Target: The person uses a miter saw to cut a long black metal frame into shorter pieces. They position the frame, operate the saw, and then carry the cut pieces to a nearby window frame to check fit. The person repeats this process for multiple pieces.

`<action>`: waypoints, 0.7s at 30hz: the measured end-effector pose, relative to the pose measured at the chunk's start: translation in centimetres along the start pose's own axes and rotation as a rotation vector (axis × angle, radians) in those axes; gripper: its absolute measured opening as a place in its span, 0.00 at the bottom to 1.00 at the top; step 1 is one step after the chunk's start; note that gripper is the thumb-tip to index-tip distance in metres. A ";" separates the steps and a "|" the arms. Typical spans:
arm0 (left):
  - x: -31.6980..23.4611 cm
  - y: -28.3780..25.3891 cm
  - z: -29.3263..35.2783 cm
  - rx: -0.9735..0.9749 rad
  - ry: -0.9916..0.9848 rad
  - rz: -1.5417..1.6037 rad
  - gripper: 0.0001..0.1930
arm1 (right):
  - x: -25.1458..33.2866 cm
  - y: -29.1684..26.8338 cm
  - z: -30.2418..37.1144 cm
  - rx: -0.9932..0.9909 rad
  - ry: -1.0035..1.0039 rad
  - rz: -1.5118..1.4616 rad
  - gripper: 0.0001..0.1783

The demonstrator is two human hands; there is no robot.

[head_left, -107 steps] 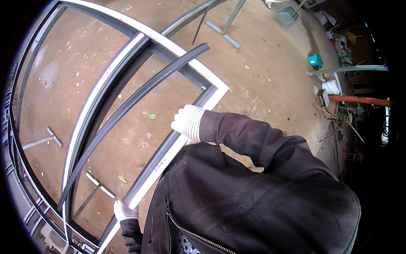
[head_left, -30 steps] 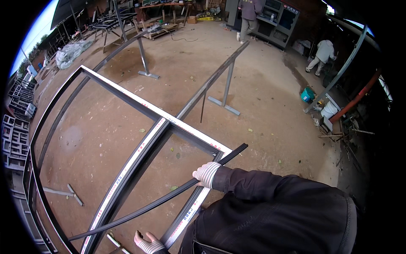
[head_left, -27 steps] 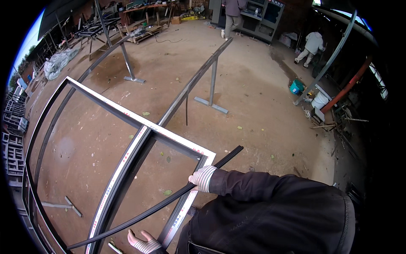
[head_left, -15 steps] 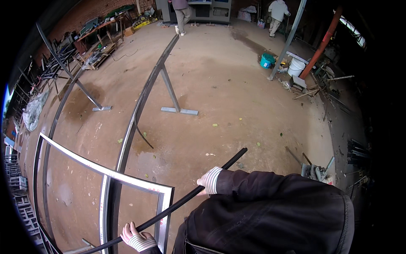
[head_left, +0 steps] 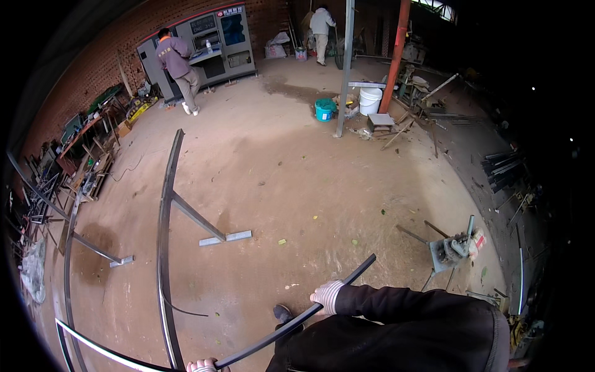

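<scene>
A long black profile bar crosses slantwise in front of me, its far end rising to the right. My right hand, in a striped cuff, is closed around it near that end. At the lower picture edge my left hand grips the same bar; most of this hand is cut off. To the left of it lies a silver-and-black rectangular metal frame, only partly in view. It rests over two long dark rails on slanted legs.
A stool-like stand with tools is at the right. Farther off are a grey post, a red post, a teal bucket and a white bucket. One person stands at a grey machine, another near the back wall.
My view has swung up and right, so the metal frame and my left hand sit lower in the picture. Both hands still hold the bar, which has moved away from the frame.
</scene>
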State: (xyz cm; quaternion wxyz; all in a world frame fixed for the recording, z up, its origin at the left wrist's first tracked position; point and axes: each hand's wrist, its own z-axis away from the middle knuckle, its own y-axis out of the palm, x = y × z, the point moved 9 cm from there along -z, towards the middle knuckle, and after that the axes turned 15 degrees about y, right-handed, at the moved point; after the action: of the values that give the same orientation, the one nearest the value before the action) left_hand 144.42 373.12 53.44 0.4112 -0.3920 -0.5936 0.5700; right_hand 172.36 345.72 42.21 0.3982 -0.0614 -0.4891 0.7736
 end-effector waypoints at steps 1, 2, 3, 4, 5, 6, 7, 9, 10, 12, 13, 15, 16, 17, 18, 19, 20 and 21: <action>-0.6 0.3 -2.3 0.046 0.019 -0.028 0.13 | -0.4 -0.3 -0.9 -0.036 0.008 0.000 0.22; -1.5 0.2 -4.7 0.037 0.126 0.030 0.15 | -0.8 -0.8 -1.7 -0.072 0.016 0.002 0.21; -1.7 1.2 -6.9 0.016 0.180 0.058 0.16 | -1.3 -1.5 -2.8 -0.109 0.023 0.005 0.19; -1.8 2.4 -9.2 -0.007 0.225 0.075 0.16 | -1.4 -2.5 -4.4 -0.124 0.029 -0.014 0.19; -2.7 2.8 -11.8 -0.004 0.262 0.120 0.18 | -1.6 -3.8 -5.5 -0.135 0.046 -0.026 0.19; -3.7 3.1 -14.2 0.019 0.265 0.152 0.18 | -2.0 -4.9 -6.9 -0.147 0.062 -0.038 0.19; -4.2 4.2 -16.3 -0.008 0.316 0.169 0.18 | -2.3 -6.2 -8.3 -0.167 0.042 -0.072 0.18; -4.8 6.1 -22.0 -0.038 0.372 0.219 0.17 | -2.9 -8.6 -11.9 -0.165 0.066 -0.023 0.17; -5.2 6.7 -24.5 -0.019 0.381 0.268 0.17 | -3.3 -9.9 -12.7 -0.132 0.095 -0.020 0.17; -6.1 7.3 -30.4 0.018 0.470 0.290 0.17 | -5.4 -12.6 -15.0 -0.147 0.136 -0.003 0.16; -6.5 7.2 -33.3 0.019 0.507 0.332 0.17 | -6.8 -14.2 -15.6 -0.144 0.171 -0.007 0.16; -5.9 5.5 -38.8 0.181 0.489 0.294 0.18 | -7.7 -18.5 -17.8 -0.158 0.195 -0.050 0.17; -5.5 6.4 -40.7 0.367 0.449 0.277 0.20 | -8.4 -19.8 -18.6 -0.144 0.228 -0.087 0.18; -5.3 6.6 -43.1 0.214 0.539 0.199 0.24 | -9.3 -20.8 -19.3 -0.131 0.259 -0.126 0.18; -5.1 6.9 -44.7 0.244 0.553 0.189 0.24 | -10.1 -21.5 -19.9 -0.117 0.286 -0.165 0.19; -5.4 6.1 -47.0 0.271 0.567 0.171 0.24 | -11.0 -22.0 -20.4 -0.099 0.330 -0.250 0.21; -5.8 5.8 -49.2 0.293 0.586 0.161 0.25 | -12.3 -21.8 -20.9 -0.113 0.355 -0.284 0.21; -5.8 6.5 -51.2 0.314 0.619 0.114 0.27 | -13.6 -21.4 -21.7 -0.067 0.403 -0.316 0.21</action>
State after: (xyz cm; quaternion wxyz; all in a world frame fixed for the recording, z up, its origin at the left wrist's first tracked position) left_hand 194.30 386.11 47.34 0.5947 -0.5107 -0.3228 0.5304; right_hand 203.98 356.26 44.27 0.6011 -0.1502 -0.4288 0.6574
